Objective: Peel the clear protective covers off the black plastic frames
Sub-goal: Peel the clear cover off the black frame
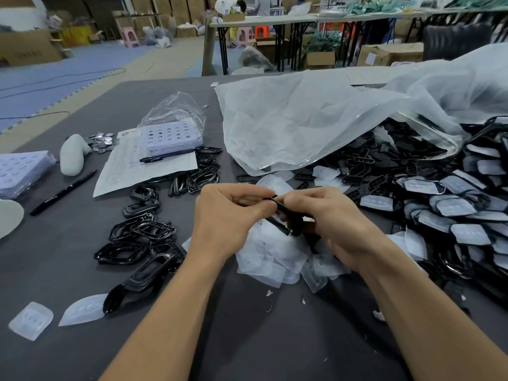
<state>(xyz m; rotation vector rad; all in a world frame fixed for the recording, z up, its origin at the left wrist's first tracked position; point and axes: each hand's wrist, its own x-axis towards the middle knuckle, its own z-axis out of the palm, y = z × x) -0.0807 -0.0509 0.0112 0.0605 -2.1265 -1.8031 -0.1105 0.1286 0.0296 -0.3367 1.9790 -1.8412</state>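
Head view: the 2 hands meet over the grey table (pixel 247 334). The left hand (pixel 228 215) has its fingers curled, and its thumb and forefinger pinch the upper end of a black frame (pixel 283 215). The right hand (pixel 327 215) curls round the frame's lower part. The frame's long axis slants from upper left to lower right, just above a heap of peeled clear covers (pixel 269 259).

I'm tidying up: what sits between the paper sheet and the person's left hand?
In the head view, a small heap of black frames lies between the paper sheet and left hand.
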